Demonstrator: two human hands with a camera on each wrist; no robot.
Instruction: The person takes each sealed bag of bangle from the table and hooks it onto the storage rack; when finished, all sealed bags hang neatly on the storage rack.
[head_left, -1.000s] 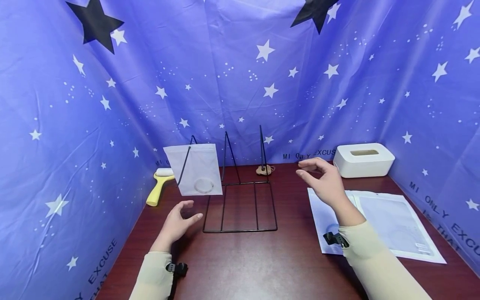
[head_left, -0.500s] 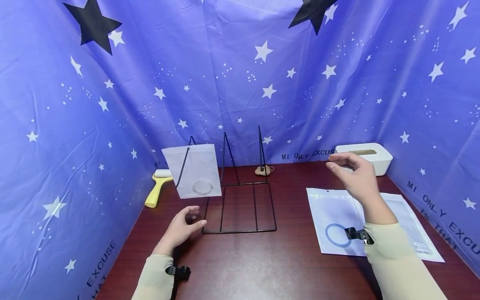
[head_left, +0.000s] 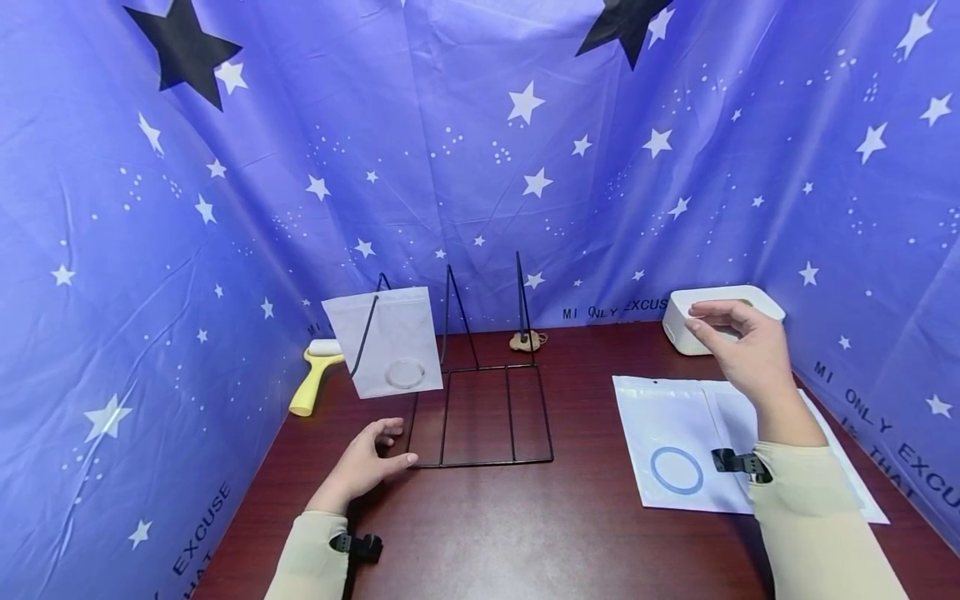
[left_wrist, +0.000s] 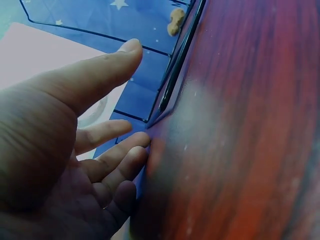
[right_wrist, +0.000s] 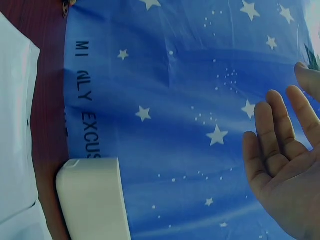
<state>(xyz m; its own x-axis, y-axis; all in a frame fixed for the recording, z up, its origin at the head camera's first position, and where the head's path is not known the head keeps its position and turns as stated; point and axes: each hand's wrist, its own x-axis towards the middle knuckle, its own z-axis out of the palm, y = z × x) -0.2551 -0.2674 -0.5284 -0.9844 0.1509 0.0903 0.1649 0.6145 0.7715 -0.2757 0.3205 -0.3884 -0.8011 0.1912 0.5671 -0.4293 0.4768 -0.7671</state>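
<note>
Pouch (head_left: 401, 342) on rack (head_left: 480, 463); right hand (head_left: 753, 354) shifted across to flat packets (head_left: 660, 417)

Item, right hand: moved. Over the last second it has travelled rightward from the gap between rack and white box (head_left: 681, 333); in my head feed it now shows above the packets and partly across the box. Fingers loosely bent, thumb apart, nothing held. My right wrist feed shows a bare palm.

Item, left hand (head_left: 363, 465): edged toward the rack's near left corner. Fingers relaxed and parted, gripping nothing. Whether the thumb touches the wire, I cannot tell.

Item, pouch: unmoved. One, white, round outline low on its face, held at the rack's left upright with a wire crossing its front. Neither hand is on it; I judge that the rack alone supports it.

Item, flat packets: apparently two, overlapping, on the tabletop (head_left: 480, 542) at the right, undisturbed. A blue ring (head_left: 655, 468), partly hidden a second ago, now shows whole; printed or enclosed, I cannot say.

Item, yellow roller (head_left: 309, 392): beyond the left hand, unchanged.

Meaning, as I read it: attention has left the hung pouch. Both hands are free, and the packets and box lie nearest the right one.
</note>
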